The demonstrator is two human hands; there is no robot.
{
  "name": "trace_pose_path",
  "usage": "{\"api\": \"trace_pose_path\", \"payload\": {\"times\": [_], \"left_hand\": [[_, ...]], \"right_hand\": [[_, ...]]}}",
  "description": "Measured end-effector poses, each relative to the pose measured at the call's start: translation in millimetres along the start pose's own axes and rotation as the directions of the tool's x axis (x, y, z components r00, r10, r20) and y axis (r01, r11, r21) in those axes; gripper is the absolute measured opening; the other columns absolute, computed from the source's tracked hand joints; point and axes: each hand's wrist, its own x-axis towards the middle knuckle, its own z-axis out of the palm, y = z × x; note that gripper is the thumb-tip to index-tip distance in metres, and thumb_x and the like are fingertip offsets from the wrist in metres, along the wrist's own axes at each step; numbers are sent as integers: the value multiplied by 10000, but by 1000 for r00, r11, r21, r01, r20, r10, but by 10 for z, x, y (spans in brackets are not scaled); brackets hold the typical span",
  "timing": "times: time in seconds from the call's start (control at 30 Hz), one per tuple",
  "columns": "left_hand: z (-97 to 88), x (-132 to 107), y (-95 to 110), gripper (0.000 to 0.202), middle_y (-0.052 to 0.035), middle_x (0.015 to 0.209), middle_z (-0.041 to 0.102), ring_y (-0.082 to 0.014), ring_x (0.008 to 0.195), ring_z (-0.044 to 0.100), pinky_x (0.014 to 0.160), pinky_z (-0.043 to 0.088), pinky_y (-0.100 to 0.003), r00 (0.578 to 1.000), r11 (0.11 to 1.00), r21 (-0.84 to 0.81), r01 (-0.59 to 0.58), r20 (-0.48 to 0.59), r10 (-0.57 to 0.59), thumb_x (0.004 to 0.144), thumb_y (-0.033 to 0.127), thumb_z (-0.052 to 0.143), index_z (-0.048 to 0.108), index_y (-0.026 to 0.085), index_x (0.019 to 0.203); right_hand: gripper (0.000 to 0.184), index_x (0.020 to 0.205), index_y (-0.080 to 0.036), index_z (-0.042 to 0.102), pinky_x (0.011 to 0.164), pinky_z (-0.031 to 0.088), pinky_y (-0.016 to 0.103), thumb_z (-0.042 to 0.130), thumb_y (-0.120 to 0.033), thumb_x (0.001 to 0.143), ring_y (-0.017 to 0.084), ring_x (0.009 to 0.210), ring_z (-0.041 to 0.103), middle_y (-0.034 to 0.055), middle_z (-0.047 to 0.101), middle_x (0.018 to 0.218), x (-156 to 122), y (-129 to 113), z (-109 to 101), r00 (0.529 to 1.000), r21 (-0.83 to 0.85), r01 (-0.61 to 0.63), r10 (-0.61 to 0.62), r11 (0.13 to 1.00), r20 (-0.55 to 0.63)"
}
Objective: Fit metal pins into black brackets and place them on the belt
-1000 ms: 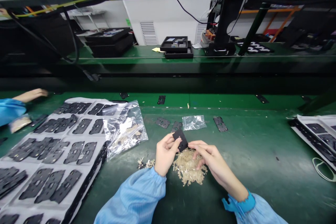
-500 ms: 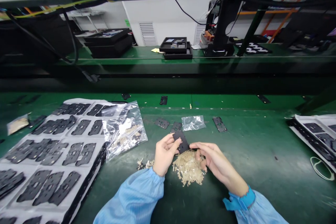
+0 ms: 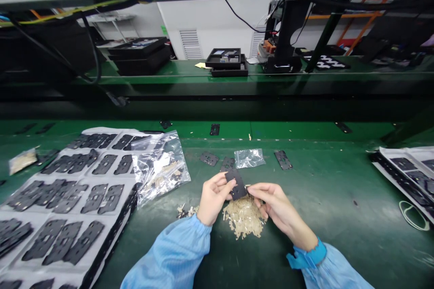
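Pinched in my left hand (image 3: 213, 197) is a flat black plate (image 3: 236, 185) with small holes, tilted above a heap of small beige pieces (image 3: 243, 219). At the plate's right edge, the thumb and forefinger of my right hand (image 3: 273, 199) are pressed together; a tiny light bit shows at their tips, too small to name. The other right fingers curl over the heap. Behind my left hand lie two more black plates, one of them a loose plate (image 3: 209, 158). A few dark and beige scraps (image 3: 186, 211) lie by my left wrist.
At left a white compartment tray (image 3: 76, 217) holds many black plates. A clear bag (image 3: 162, 169) of beige pieces overlaps it. A small clear bag (image 3: 250, 158) and another black plate (image 3: 283, 160) lie farther back. A second tray (image 3: 389, 167) and a pale band (image 3: 413, 216) are at right.
The black plate has shifted slightly right and turned more toward the camera. My right fingertips have closed into a pinch at its edge.
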Motion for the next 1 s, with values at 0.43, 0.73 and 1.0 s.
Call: {"api": "trace_pose_path", "payload": {"times": [0.43, 0.73, 1.0], "left_hand": [[16, 1, -5, 421, -96, 854, 721, -184, 719, 688, 479, 498, -167, 1000, 1000, 11, 25, -4, -25, 629, 365, 746, 646, 124, 960], [57, -22, -142, 391, -91, 879, 727, -157, 675, 684, 485, 514, -166, 993, 998, 36, -52, -100, 55, 660, 334, 728, 668, 131, 989], [36, -4, -62, 407, -99, 867, 727, -146, 678, 680, 451, 484, -124, 999, 1000, -12, 19, -42, -20, 627, 347, 751, 677, 126, 961]], "right_hand": [[267, 708, -109, 664, 278, 272, 139, 771, -345, 639, 27, 283, 366, -45, 505, 414, 36, 83, 66, 998, 29, 2, 0, 1000, -60], [270, 654, -110, 657, 269, 241, 138, 798, -328, 582, 23, 270, 360, -48, 500, 404, 51, 117, 124, 987, 53, 11, -3, 999, -163], [234, 679, -113, 674, 280, 274, 134, 779, -314, 623, 25, 296, 380, -41, 514, 429, 66, 102, 27, 997, 64, -59, 62, 996, -43]]}}
